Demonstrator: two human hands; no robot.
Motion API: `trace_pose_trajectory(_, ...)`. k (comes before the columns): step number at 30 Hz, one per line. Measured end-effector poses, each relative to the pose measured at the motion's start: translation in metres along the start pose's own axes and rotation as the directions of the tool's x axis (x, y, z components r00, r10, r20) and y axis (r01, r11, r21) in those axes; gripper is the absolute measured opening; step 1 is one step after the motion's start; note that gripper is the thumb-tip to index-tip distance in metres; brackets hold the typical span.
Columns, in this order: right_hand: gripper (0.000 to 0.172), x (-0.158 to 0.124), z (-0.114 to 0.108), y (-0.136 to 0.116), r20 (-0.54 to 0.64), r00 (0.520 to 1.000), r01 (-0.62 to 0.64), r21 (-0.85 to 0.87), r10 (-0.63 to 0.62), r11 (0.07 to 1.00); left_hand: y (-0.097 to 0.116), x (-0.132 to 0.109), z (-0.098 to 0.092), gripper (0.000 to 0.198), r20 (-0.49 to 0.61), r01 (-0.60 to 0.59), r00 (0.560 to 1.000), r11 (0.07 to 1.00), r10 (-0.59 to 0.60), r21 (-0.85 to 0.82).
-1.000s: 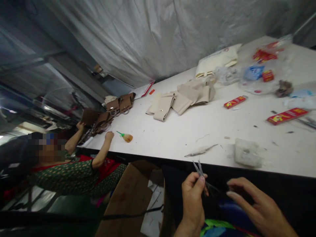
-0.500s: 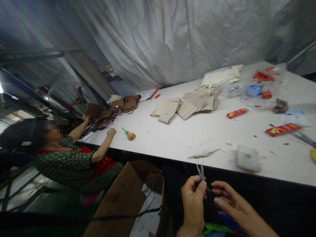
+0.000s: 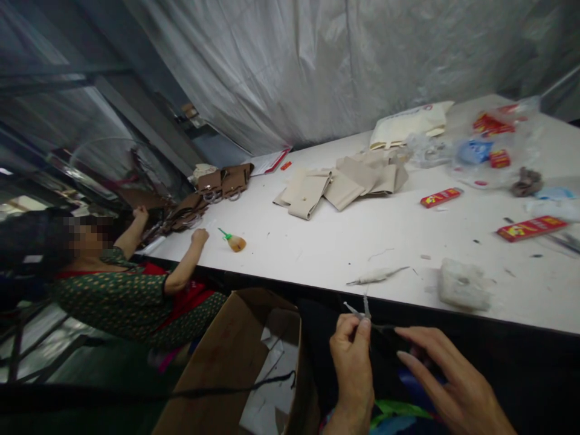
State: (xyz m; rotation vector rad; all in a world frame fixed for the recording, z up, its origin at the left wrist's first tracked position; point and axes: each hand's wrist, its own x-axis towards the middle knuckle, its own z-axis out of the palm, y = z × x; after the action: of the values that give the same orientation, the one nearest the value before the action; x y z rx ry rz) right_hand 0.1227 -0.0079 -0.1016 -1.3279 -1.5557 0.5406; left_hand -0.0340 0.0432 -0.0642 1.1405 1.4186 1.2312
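Observation:
My left hand [image 3: 353,356] is closed, thumb and fingers pinching a small pair of scissors [image 3: 365,309]. Two pale grey blades stick up from that grip and spread apart, while a dark handle points right. Just to the right is my right hand [image 3: 453,374], its thumb and fingers apart. Its index fingertip is close to the dark handle; whether they touch I cannot tell. Both hands are over my lap, in front of the table edge. A white-wrapped pointed tool [image 3: 378,276] lies on the table just beyond them.
Beige leather pieces [image 3: 348,184] are piled on the white table [image 3: 272,254]. Red boxes [image 3: 530,228], a wrapped whitish block [image 3: 462,285] and plastic bags lie right. A small bottle [image 3: 234,243] lies left, near a co-worker [image 3: 122,290] and brown leather pieces. An open carton [image 3: 203,362] stands beside me.
The scissors have turned and their blades are spread wider. My right hand has drawn slightly away to the right, its fingers straighter. The view has shifted a little.

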Motion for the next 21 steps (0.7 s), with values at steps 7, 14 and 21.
trace_pose_trajectory(7, 0.059, -0.014, 0.029, 0.000, 0.196, 0.980, 0.016, 0.049, -0.025, 0.999, -0.003, -0.016, 0.000, 0.019, -0.017, -0.123, 0.992, 0.989, 0.125, 0.085)
trace_pose_trajectory(14, 0.071, -0.020, 0.021, -0.007, 0.361, 0.858, -0.485, 0.336, 0.365, 0.807, 0.008, -0.026, 0.004, 0.025, 0.151, -0.166, 0.977, 0.982, 0.150, 0.095)
trace_pose_trajectory(21, 0.052, 0.007, 0.005, -0.012, 0.203, 0.901, -0.432, 0.472, 0.383, 0.768, 0.007, -0.030, -0.006, 0.023, 0.193, -0.309, 0.942, 0.935, 0.275, 0.176)
